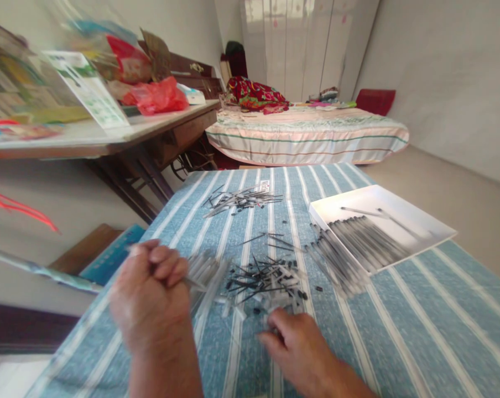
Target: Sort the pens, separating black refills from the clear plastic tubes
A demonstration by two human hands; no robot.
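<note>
My left hand (pixel 154 287) is closed in a fist, raised over the left side of the cloth. A thin, pale translucent pen barrel (pixel 197 285) seems to stick out of it, though blur hides its detail. Beside that fist lies a bundle of clear pen barrels (pixel 204 271). My right hand (pixel 295 342) is at the near edge of a loose pile of pen parts (pixel 262 279), black refills and small black and whitish caps. Its thumb and forefinger are apart, with nothing visible between them; the other fingers are hidden.
Another heap of refills and parts (pixel 244 200) lies farther back. On the right, a white box lid (pixel 416 215) holds a row of pens, with more assembled pens (pixel 337 265) beside it. A striped cloth (pixel 324 354) covers the table. A cluttered desk (pixel 109 141) stands left, a bed (pixel 308 132) behind.
</note>
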